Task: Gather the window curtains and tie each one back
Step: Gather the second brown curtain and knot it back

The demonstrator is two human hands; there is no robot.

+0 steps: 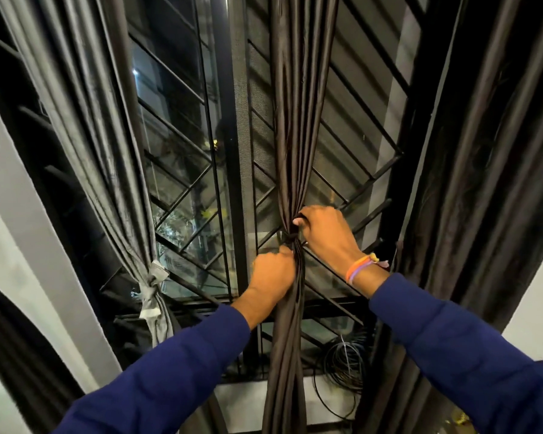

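The dark curtain (292,151) hangs at the window's centre, bunched into a narrow rope so a tie (290,237) can cinch it. The left hand (271,272), at seven o'clock of the tie, has its grip closed around the bundle below, likely steadying it, while the right hand (323,233), at three o'clock, pinches the tie. At nine o'clock, a grey curtain (107,170) already hangs tied.

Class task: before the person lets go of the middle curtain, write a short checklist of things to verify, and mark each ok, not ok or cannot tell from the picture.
1. Middle curtain gathered into one bundle: ok.
2. Dark tie around the bundle: ok.
3. Tie knotted tight: cannot tell.
4. Left hand gripping below the tie, right hand at it: ok.
5. Left curtain already tied with its grey band: ok.
6. Right curtain tied back: cannot tell.
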